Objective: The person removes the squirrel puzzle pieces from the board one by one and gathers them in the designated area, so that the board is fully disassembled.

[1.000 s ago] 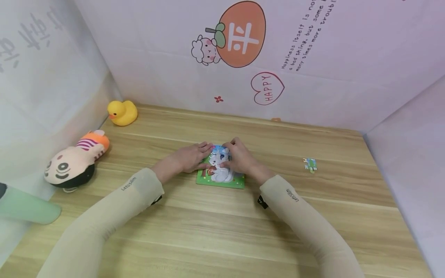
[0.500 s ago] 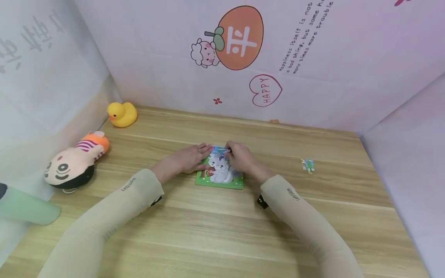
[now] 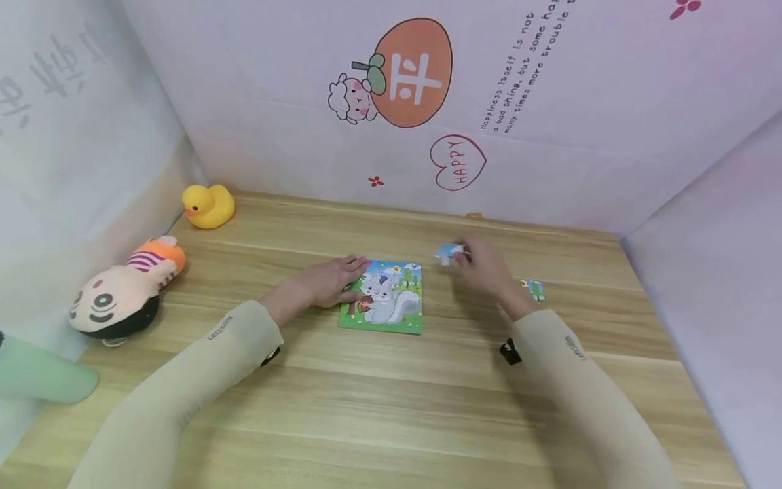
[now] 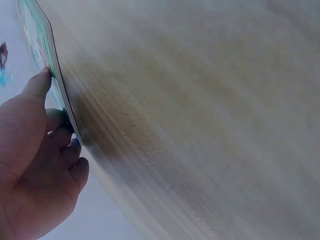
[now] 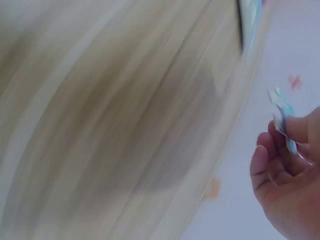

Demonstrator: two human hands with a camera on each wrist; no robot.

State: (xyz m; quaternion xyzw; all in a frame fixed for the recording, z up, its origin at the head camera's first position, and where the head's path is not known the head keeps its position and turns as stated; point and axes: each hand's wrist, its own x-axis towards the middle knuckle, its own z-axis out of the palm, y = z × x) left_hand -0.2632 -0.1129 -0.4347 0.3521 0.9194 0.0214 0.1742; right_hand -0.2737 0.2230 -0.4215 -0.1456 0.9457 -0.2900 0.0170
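A square picture puzzle (image 3: pixel 391 302) of a grey squirrel with an acorn lies on the wooden table. My left hand (image 3: pixel 326 282) rests at its left edge, thumb on the printed face and fingers by the upper left corner. In the left wrist view, the thumb (image 4: pixel 40 82) presses the face of the puzzle (image 4: pixel 36 35). Off the puzzle's upper right, my right hand (image 3: pixel 485 265) pinches a blue-and-white puzzle piece (image 3: pixel 448 252) above the table. The right wrist view shows this piece (image 5: pixel 284 120) between thumb and fingertips. Another puzzle piece (image 3: pixel 534 290) lies on the table, partly hidden by the right hand.
A yellow rubber duck (image 3: pixel 209 206) stands at the back left. In front of it lies a stuffed doll (image 3: pixel 116 299), and nearer is a green bottle (image 3: pixel 45 370). A printed white cloth (image 3: pixel 293 136) hangs behind the table's back edge.
The right hand has lifted a piece off the puzzle and carried it to the right. The left hand stays at the puzzle's left edge. The head view has shifted slightly.
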